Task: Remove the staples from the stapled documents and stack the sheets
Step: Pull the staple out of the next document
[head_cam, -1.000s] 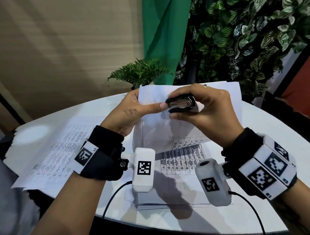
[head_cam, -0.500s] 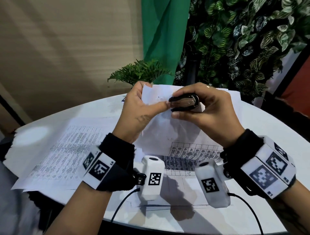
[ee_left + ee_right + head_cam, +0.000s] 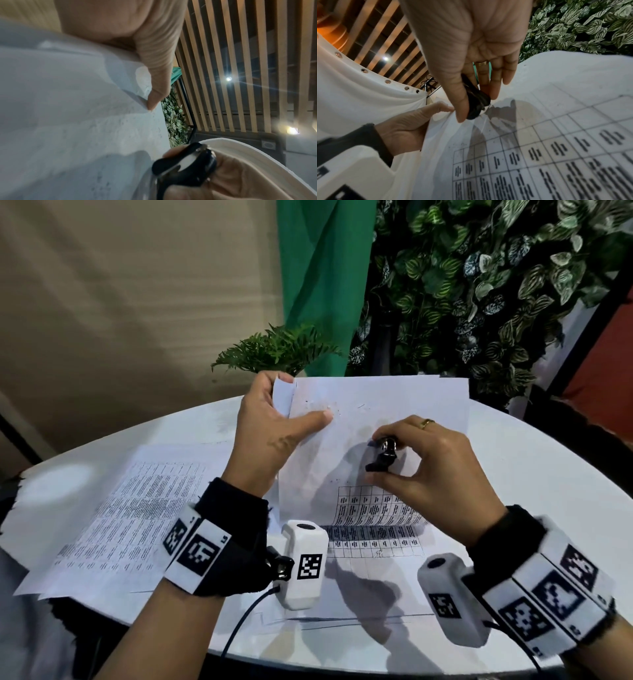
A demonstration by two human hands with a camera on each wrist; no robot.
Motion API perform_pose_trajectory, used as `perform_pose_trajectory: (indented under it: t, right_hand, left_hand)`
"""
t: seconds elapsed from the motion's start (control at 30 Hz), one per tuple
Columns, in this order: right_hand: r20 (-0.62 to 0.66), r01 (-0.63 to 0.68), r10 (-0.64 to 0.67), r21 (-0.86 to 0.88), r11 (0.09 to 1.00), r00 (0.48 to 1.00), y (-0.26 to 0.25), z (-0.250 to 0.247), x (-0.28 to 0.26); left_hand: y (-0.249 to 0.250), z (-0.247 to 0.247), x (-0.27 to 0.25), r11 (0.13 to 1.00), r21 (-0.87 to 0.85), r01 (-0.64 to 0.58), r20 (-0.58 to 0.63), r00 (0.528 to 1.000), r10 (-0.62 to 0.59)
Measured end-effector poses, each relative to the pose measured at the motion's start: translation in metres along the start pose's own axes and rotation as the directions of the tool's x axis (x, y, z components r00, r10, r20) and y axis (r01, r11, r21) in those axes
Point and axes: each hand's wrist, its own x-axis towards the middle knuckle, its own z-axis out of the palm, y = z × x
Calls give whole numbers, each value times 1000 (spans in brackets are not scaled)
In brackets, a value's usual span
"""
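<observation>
My left hand [image 3: 274,426] pinches the top left corner of the raised document [image 3: 376,412], thumb on the near face and fingers behind; the left wrist view shows that thumb [image 3: 157,86] on the paper [image 3: 77,115]. The sheets stand tilted up off the table, printed tables at their lower part [image 3: 556,155]. My right hand [image 3: 428,460] grips a black and chrome staple remover [image 3: 382,455] between thumb and fingers, held in front of the middle of the page, below and right of the stapled corner. The remover [image 3: 476,104] hangs just above the paper. The staple itself is not discernible.
A round white table [image 3: 531,474] carries a loose pile of printed sheets [image 3: 130,515] at the left and more paper [image 3: 359,594] under the raised document. A small fern [image 3: 277,350], green curtain and leafy wall stand behind the far edge.
My right hand has drawn the staple remover away from the top left corner, down and to the right. My left hand has lifted the corner higher, and the sheets stand more spread.
</observation>
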Motion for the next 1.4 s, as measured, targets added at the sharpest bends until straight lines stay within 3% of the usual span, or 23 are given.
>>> perform_pose_trajectory:
  t: [0.2,0.37,0.53,0.6,0.67,0.73,0.77,0.9,1.0,1.13,1.3,1.4]
  right_hand:
    - [-43,-27,34,160,987,998,3,-24,23]
    - [161,-137,103,217,967,982,2,-46,43]
    - [133,-140,113,216,966,985,-4,-51,47]
    - [121,-135,113,192,972,986,-7,-51,46]
    - [117,-128,108,181,975,987,-11,-50,44]
    - [113,-120,100,189,975,989,-15,-48,43]
    - [102,-117,98,202,972,990,-17,-47,43]
    - [58,-113,103,223,968,993,-17,-46,41]
    - [42,-108,100,249,962,994,-15,-47,38]
    - [-61,-10,25,234,972,998,-11,-39,33]
    - [-184,252,-232,96,963,955,-5,-20,27]
    - [-200,309,-297,32,950,934,-2,-16,31]
  left_hand:
    - [1,0,-2,999,40,-28,26,999,27]
    - [1,-6,-1,993,85,-80,84,994,73]
    - [6,-12,-1,979,180,-91,38,996,86]
    - [14,-21,1,884,429,-186,4,979,204]
    - [25,-23,3,630,700,-336,116,924,364]
    - [39,-13,2,400,824,-401,261,895,361]
    - [44,-7,5,371,834,-409,313,903,293]
    - [49,8,20,485,800,-354,371,926,66]
    - [51,8,27,543,766,-344,422,906,-21]
    - [53,8,30,667,683,-297,461,884,-79]
    - [51,10,33,746,624,-234,477,870,-126]
    - [49,12,33,782,586,-213,486,864,-130]
